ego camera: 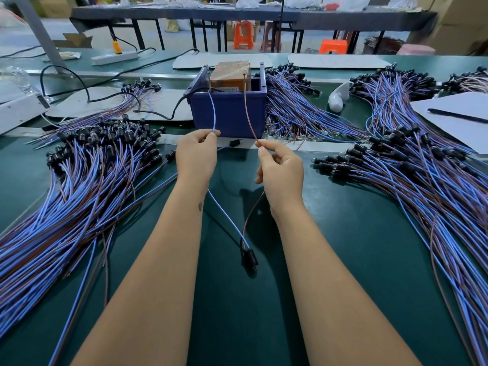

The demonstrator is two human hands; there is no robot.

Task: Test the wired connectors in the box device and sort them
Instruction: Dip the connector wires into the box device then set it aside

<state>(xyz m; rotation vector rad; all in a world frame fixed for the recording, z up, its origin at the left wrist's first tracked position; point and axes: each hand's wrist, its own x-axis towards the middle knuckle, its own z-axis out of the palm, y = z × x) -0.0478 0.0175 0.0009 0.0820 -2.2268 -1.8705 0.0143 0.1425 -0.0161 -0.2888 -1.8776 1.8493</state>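
You had one wired connector in hand: a small black plastic plug [249, 258] hanging low between your forearms, just above the dark green mat [343, 260], with two thin leads rising from it. Your left hand [196, 154] pinched the pale blue lead [213, 112] between thumb and forefinger, and your right hand [281, 167] pinched the thin brown lead [248, 112] the same way, the other fingers loosely curled. Both leads arched up to two upright metal posts at the rim of the dark blue plastic box device [228, 112], which sat on the mat just beyond your hands with a tan taped block [231, 73] inside it. The piece looked very light and limp; the leads would bend at any touch, so a pinch close to the bare ends, as you had it, seemed the best way to steer them, and the plug should probably not be tugged. I counted one connector held, one stray black connector [235, 142] lying between your hands, and three large heaps of blue-and-brown wired connectors: one at your left [79, 186], one right [422, 186], one behind the box [295, 107], each too many to count. Two orange stools [243, 34] stood in the background.
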